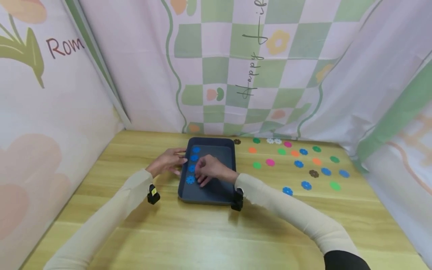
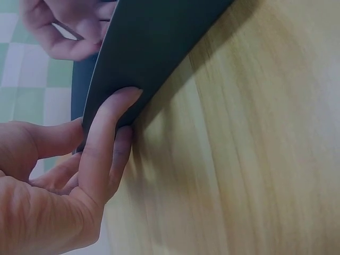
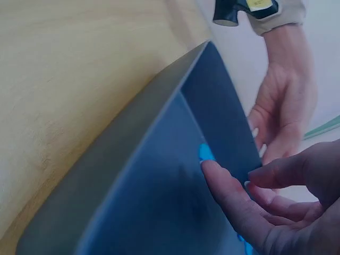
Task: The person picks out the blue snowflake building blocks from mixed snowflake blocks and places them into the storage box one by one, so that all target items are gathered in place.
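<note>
A dark grey rectangular tray (image 1: 220,154) lies on the table. Blue flower-shaped discs (image 1: 190,180) form a column along the inside of its left wall. My left hand (image 1: 166,162) holds that wall; in the left wrist view the thumb is at the rim and the fingers (image 2: 101,143) lie against the outer side. Over the tray, my right hand (image 1: 210,169) is bent down beside the discs with fingertips close to them. In the right wrist view one finger is right by a blue disc (image 3: 204,151), with the thumb apart from it; other discs are mostly hidden.
To the tray's right, several loose discs are scattered: blue (image 1: 299,164), green (image 1: 316,149), orange (image 1: 252,150), pink (image 1: 270,162), brown (image 1: 314,173) and white (image 1: 270,141). A patterned curtain (image 1: 216,75) hangs behind the table (image 1: 209,236).
</note>
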Demonstrator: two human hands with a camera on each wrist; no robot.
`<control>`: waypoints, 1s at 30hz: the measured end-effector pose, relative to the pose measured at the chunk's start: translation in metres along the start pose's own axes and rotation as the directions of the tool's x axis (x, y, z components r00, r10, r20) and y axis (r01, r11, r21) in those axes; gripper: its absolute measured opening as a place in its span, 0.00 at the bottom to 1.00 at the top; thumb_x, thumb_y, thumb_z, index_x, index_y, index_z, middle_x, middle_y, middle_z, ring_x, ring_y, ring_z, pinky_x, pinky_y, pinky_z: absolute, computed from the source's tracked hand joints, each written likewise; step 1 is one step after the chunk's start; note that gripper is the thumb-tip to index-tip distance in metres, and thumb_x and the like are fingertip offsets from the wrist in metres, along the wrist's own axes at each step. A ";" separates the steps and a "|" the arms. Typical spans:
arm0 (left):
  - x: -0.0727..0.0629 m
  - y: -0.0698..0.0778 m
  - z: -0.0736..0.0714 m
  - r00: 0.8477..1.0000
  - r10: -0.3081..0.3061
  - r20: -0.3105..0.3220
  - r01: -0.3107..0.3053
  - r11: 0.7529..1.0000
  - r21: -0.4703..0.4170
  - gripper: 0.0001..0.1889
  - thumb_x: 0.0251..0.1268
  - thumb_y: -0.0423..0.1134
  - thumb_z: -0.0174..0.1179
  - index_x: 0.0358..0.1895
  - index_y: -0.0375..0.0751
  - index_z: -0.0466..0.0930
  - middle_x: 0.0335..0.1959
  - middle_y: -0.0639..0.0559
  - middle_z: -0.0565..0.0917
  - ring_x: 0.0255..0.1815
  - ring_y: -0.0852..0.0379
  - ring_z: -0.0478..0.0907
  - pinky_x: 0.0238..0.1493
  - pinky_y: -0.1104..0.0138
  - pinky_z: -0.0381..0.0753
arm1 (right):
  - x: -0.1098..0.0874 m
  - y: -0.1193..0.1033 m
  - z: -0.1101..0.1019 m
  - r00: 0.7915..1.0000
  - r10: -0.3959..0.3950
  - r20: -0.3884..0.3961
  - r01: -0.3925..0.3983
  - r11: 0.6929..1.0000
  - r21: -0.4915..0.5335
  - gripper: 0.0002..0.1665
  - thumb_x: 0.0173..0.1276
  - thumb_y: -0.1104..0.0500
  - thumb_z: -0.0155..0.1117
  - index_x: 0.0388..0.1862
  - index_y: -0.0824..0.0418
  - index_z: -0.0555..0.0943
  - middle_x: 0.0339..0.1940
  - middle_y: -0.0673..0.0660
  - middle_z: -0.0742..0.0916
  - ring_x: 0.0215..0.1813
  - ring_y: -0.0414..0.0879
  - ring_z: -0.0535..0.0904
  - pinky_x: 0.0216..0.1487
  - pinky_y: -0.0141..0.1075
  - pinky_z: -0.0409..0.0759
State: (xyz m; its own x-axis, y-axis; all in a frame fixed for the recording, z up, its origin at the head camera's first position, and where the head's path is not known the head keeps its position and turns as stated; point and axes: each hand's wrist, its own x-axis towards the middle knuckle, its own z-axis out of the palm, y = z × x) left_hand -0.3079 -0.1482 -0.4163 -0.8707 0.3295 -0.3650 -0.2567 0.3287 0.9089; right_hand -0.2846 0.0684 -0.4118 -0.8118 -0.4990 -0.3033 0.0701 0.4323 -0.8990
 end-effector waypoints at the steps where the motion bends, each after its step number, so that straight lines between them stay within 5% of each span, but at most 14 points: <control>1: 0.000 0.000 0.000 1.000 0.001 0.001 -0.001 1.000 -0.001 0.34 0.82 0.31 0.52 0.85 0.37 0.51 0.81 0.27 0.57 0.72 0.32 0.73 0.33 0.65 0.93 | -0.001 -0.001 -0.001 1.000 -0.008 0.005 0.008 1.000 -0.012 0.05 0.76 0.71 0.60 0.43 0.73 0.82 0.38 0.67 0.88 0.31 0.50 0.88 0.36 0.45 0.94; 9: 0.001 0.000 0.000 1.000 -0.004 0.000 0.004 1.000 -0.018 0.34 0.83 0.31 0.52 0.85 0.37 0.51 0.81 0.26 0.59 0.69 0.32 0.76 0.32 0.65 0.92 | -0.008 0.003 -0.022 0.998 -0.064 0.007 0.064 0.995 -0.080 0.07 0.79 0.68 0.59 0.44 0.72 0.82 0.43 0.69 0.91 0.34 0.49 0.89 0.39 0.44 0.94; 21: -0.002 0.000 0.000 1.000 0.006 0.004 -0.006 1.000 -0.011 0.34 0.83 0.32 0.52 0.85 0.37 0.49 0.82 0.26 0.55 0.71 0.31 0.74 0.34 0.65 0.92 | -0.029 0.023 -0.057 0.994 -0.068 -0.081 0.070 0.997 0.023 0.07 0.81 0.67 0.58 0.48 0.71 0.80 0.46 0.72 0.89 0.36 0.50 0.88 0.38 0.39 0.92; 30: -0.002 -0.001 -0.001 1.000 0.008 0.015 -0.008 1.000 0.002 0.34 0.84 0.32 0.51 0.85 0.36 0.48 0.81 0.24 0.55 0.70 0.31 0.75 0.38 0.63 0.93 | -0.048 0.037 -0.083 0.987 -0.129 -0.096 0.131 0.991 0.009 0.10 0.83 0.61 0.58 0.51 0.68 0.80 0.49 0.74 0.87 0.40 0.52 0.87 0.42 0.44 0.92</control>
State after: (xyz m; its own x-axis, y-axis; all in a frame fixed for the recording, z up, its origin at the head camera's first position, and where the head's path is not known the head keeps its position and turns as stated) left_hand -0.3063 -0.1501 -0.4166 -0.8666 0.3451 -0.3603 -0.2487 0.3273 0.9116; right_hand -0.2909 0.1705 -0.4044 -0.8659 -0.4763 -0.1528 -0.0314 0.3566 -0.9337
